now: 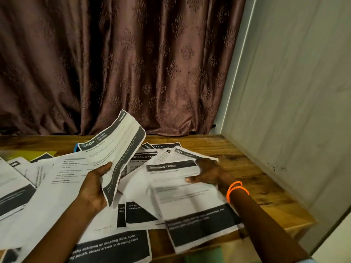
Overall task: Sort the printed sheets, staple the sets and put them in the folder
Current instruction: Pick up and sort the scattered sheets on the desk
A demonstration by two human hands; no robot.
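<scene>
Where the wooden counter [256, 168] meets its far edge, a brown patterned curtain [123, 63] hangs down behind it, and a pale wall panel [294, 92] closes off the right edge. Printed sheets [62, 196] lie scattered and overlapping over most of the counter, from the left edge to near the right one, too many and too layered to count exactly; several carry dark header bars reading "DRESSING TABLE". A yellow folder [36, 155] shows near the far left, largely buried by paper, and a small blue object [76, 148] peeks out behind the raised sheet; what it is cannot be told. Something green [205, 256] sits at the near edge, blurred. Two hands are in view. The left hand [98, 185] grips one curled sheet [117, 154], headed "KITCHEN", lifted off the pile, thumb on its face. The right hand [207, 172], with two orange bands [236, 188] at the wrist, rests on a blurred sheet [186, 202] near the right side, fingers spread across the top and thumb pressed to its face.
</scene>
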